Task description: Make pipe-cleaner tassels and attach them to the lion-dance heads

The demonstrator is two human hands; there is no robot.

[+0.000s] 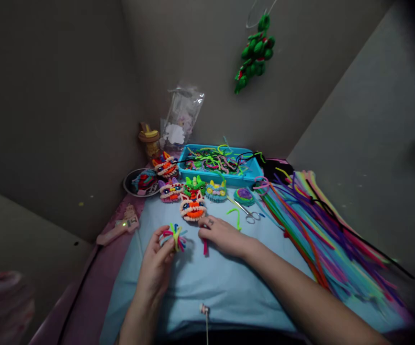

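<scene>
Between the fingers and thumb of my left hand [158, 261] is a small bundle of short pipe cleaners [174, 238] in yellow, pink, blue and green, their ends fanning out. To its right, my right hand [225, 235] is closed over the cloth, palm down, with a short pink pipe cleaner piece [205, 247] showing below its fingers. How firmly the piece is gripped is hidden. Just beyond the fingertips sits an orange and cream lion-dance head [193, 208] made of pipe cleaners. Behind it stand pink-purple [170, 190], green [194, 184] and blue-yellow [216, 190] heads.
Scissors [248, 213] lie beside a purple-teal coil [244, 195]. A blue tray [221, 179] holds tangled scraps. Long pipe cleaners [311, 230] spread along the right. At left are a metal bowl [126, 187] and a pink glue gun [119, 230] with a cord. Green ornaments [255, 52] hang above.
</scene>
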